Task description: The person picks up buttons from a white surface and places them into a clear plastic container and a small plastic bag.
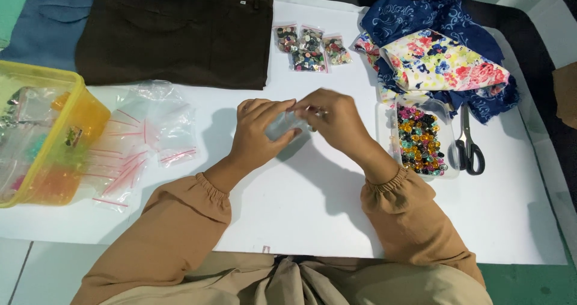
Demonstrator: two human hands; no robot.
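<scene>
Honestly, the trick with this kind of fiddly bagging, as far as I can judge, is keeping the bag's mouth pinched flat while the other hand is working at the top edge, and that's pretty much what's going on. The left hand [259, 131] is cupping and gripping a small clear plastic bag [283, 125] from below, fingers curled round it, and the right hand [338, 120] is pinching at the bag's upper end with its fingertips. Both hands are hovering together over the middle of the white table [312, 209], just above its surface. I'd be keeping the grip light, since thin plastic like that slips and crumples easily.

The bag itself is looking small, see-through and a bit shiny; I can't tell what's inside it, if anything. A tray of colourful buttons [419, 140] is sitting just right of the right hand, black-handled scissors [467, 144] beyond it, and a heap of empty zip bags [144, 140] is lying off to the left.
</scene>
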